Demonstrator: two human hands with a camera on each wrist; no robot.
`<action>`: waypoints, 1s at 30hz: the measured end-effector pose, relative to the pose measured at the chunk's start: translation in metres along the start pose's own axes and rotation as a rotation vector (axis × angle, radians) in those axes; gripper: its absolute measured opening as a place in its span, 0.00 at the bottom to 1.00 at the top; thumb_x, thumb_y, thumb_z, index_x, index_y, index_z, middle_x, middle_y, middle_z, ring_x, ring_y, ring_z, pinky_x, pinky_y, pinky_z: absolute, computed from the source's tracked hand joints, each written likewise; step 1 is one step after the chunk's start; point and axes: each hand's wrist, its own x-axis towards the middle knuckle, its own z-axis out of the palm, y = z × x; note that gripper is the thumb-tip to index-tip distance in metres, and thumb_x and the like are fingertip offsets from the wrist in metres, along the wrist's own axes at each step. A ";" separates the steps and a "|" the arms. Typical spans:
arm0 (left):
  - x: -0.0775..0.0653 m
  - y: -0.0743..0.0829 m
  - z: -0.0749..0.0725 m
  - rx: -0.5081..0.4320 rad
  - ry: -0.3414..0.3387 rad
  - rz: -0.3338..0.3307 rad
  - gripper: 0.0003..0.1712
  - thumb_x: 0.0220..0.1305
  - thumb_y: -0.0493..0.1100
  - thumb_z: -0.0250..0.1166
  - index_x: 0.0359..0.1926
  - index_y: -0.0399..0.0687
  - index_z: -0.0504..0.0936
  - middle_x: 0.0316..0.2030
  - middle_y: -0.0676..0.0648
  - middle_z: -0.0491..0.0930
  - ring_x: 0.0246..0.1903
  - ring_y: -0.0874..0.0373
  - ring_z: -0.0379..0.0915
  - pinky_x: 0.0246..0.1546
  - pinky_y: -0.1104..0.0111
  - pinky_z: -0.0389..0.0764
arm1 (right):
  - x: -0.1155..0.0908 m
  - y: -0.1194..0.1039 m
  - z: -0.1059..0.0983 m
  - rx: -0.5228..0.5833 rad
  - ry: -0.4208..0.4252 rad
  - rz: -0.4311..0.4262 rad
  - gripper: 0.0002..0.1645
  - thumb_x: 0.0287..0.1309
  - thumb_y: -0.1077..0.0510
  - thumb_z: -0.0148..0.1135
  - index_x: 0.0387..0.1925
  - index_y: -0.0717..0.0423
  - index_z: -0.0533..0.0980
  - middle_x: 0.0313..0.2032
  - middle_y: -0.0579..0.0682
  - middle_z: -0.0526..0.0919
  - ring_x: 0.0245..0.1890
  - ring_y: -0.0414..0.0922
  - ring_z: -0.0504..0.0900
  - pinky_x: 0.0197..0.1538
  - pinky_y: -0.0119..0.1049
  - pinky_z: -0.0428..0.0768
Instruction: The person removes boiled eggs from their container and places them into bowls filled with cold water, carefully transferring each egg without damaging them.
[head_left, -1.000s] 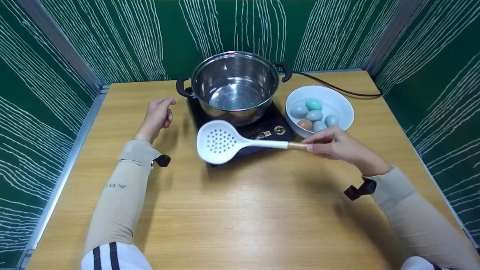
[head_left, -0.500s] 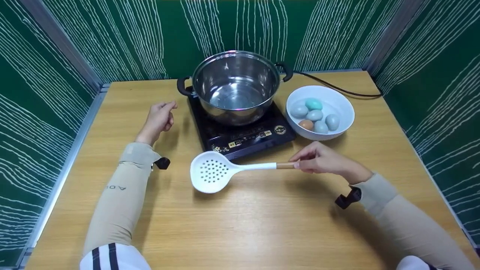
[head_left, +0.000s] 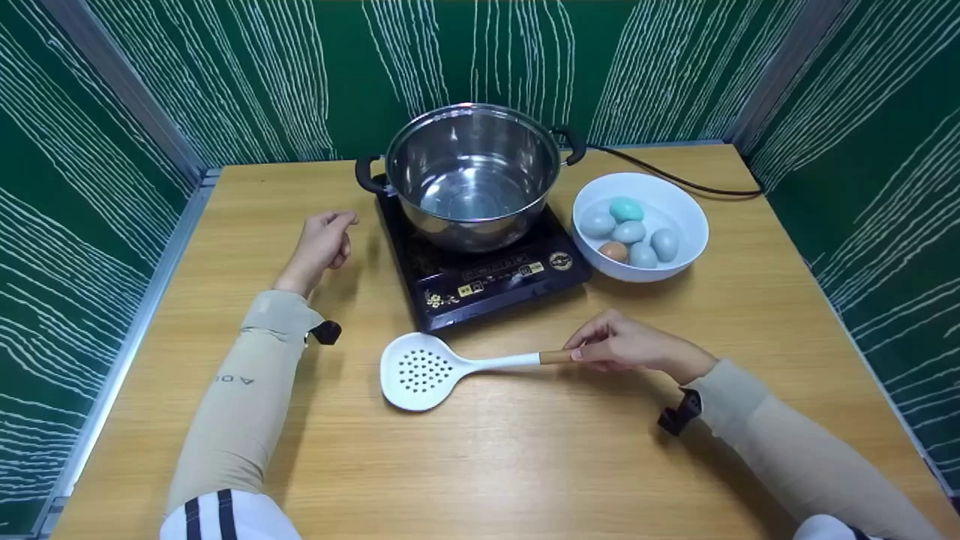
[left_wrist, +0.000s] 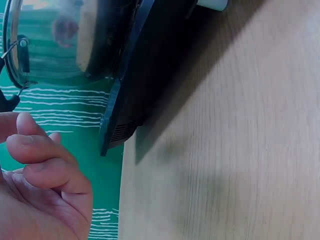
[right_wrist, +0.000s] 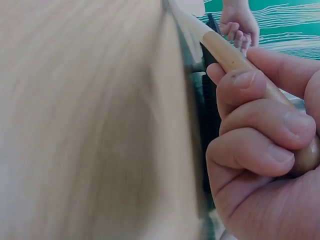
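In the head view my right hand (head_left: 626, 343) grips the wooden handle of a white skimmer (head_left: 424, 373) low over the front middle of the table. Its round, perforated head points left; whether it touches the wood I cannot tell. The right wrist view shows fingers (right_wrist: 255, 145) curled round the handle (right_wrist: 225, 50). My left hand (head_left: 319, 244) hovers left of the induction cooker (head_left: 487, 281), fingers loosely curled and holding nothing, as the left wrist view shows too (left_wrist: 45, 185). A steel pot (head_left: 472, 169) with black handles stands on the cooker.
Right of the cooker stands a white bowl (head_left: 679, 214) with several pale blue eggs, a turquoise one and a brown one (head_left: 613, 251). A black cable (head_left: 690, 182) runs behind it to the right wall. Green panels with white streaks (head_left: 517, 60) enclose the wooden table (head_left: 480, 465).
My right hand has carried the skimmer down and toward the table's front, away from above the cooker's front edge. The left hand has drifted slightly toward me.
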 end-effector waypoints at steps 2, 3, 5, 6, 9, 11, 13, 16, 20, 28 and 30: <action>-0.001 0.000 0.000 0.004 -0.004 0.005 0.16 0.84 0.49 0.53 0.56 0.41 0.76 0.13 0.58 0.70 0.09 0.68 0.59 0.14 0.76 0.60 | -0.001 0.003 0.002 0.005 -0.009 0.002 0.16 0.73 0.63 0.63 0.50 0.75 0.84 0.16 0.41 0.76 0.12 0.31 0.65 0.17 0.24 0.62; -0.002 0.000 0.000 0.010 -0.005 0.006 0.17 0.84 0.50 0.53 0.57 0.41 0.76 0.13 0.58 0.70 0.09 0.68 0.59 0.14 0.76 0.60 | -0.001 0.004 0.002 0.003 -0.012 0.005 0.16 0.74 0.63 0.63 0.50 0.75 0.83 0.16 0.41 0.76 0.12 0.31 0.65 0.17 0.24 0.62; -0.003 -0.001 0.000 0.025 -0.009 0.005 0.18 0.84 0.51 0.54 0.59 0.40 0.76 0.13 0.58 0.70 0.09 0.68 0.59 0.14 0.75 0.60 | -0.002 0.005 0.003 -0.013 -0.023 0.006 0.16 0.74 0.62 0.62 0.51 0.74 0.83 0.17 0.42 0.78 0.11 0.31 0.67 0.16 0.24 0.63; -0.004 -0.001 0.000 0.038 -0.014 0.004 0.20 0.85 0.52 0.54 0.60 0.40 0.75 0.14 0.58 0.70 0.10 0.68 0.59 0.14 0.75 0.60 | -0.003 0.006 0.003 -0.026 -0.028 0.007 0.16 0.75 0.62 0.62 0.51 0.74 0.83 0.18 0.43 0.79 0.11 0.32 0.67 0.16 0.24 0.65; -0.005 -0.001 -0.001 0.084 -0.022 0.008 0.24 0.85 0.53 0.53 0.63 0.38 0.74 0.15 0.57 0.70 0.11 0.67 0.60 0.16 0.74 0.62 | -0.002 0.005 0.004 -0.078 -0.038 -0.001 0.15 0.76 0.61 0.62 0.52 0.72 0.82 0.20 0.45 0.82 0.13 0.33 0.71 0.18 0.26 0.69; -0.006 -0.002 -0.001 0.131 -0.033 0.013 0.26 0.85 0.56 0.52 0.65 0.38 0.73 0.17 0.57 0.71 0.13 0.66 0.62 0.17 0.74 0.65 | -0.002 0.005 0.003 -0.115 -0.037 -0.003 0.14 0.76 0.61 0.62 0.51 0.71 0.82 0.22 0.46 0.83 0.14 0.34 0.73 0.20 0.27 0.72; -0.007 -0.002 0.000 0.178 -0.041 0.026 0.28 0.86 0.57 0.51 0.66 0.37 0.74 0.19 0.56 0.71 0.15 0.65 0.64 0.19 0.73 0.67 | -0.002 0.004 0.003 -0.163 -0.021 -0.013 0.12 0.75 0.61 0.64 0.49 0.69 0.83 0.24 0.47 0.83 0.16 0.35 0.74 0.21 0.27 0.73; -0.008 -0.003 0.001 0.280 -0.041 0.051 0.30 0.86 0.59 0.50 0.67 0.39 0.74 0.22 0.55 0.72 0.19 0.63 0.68 0.24 0.72 0.72 | -0.003 0.003 0.003 -0.256 0.029 -0.040 0.11 0.73 0.60 0.68 0.47 0.65 0.86 0.28 0.48 0.84 0.22 0.35 0.75 0.26 0.28 0.74; -0.009 -0.006 0.001 0.461 -0.011 0.105 0.32 0.84 0.62 0.50 0.65 0.40 0.75 0.26 0.52 0.75 0.24 0.59 0.71 0.28 0.67 0.74 | -0.005 0.004 0.005 -0.384 0.099 -0.100 0.09 0.70 0.59 0.71 0.46 0.61 0.89 0.35 0.51 0.88 0.33 0.35 0.78 0.40 0.29 0.77; -0.015 -0.009 0.004 0.733 0.060 0.128 0.37 0.81 0.67 0.50 0.65 0.38 0.76 0.35 0.43 0.76 0.32 0.49 0.72 0.36 0.58 0.72 | -0.006 0.006 0.011 -0.482 0.180 -0.137 0.08 0.65 0.59 0.76 0.43 0.59 0.91 0.37 0.52 0.92 0.35 0.34 0.80 0.42 0.30 0.79; -0.017 -0.010 0.005 0.771 0.064 0.127 0.38 0.81 0.67 0.50 0.66 0.38 0.75 0.39 0.40 0.78 0.36 0.46 0.74 0.41 0.55 0.74 | -0.006 0.005 0.012 -0.486 0.203 -0.125 0.07 0.64 0.59 0.77 0.41 0.58 0.92 0.37 0.51 0.93 0.35 0.33 0.80 0.42 0.29 0.79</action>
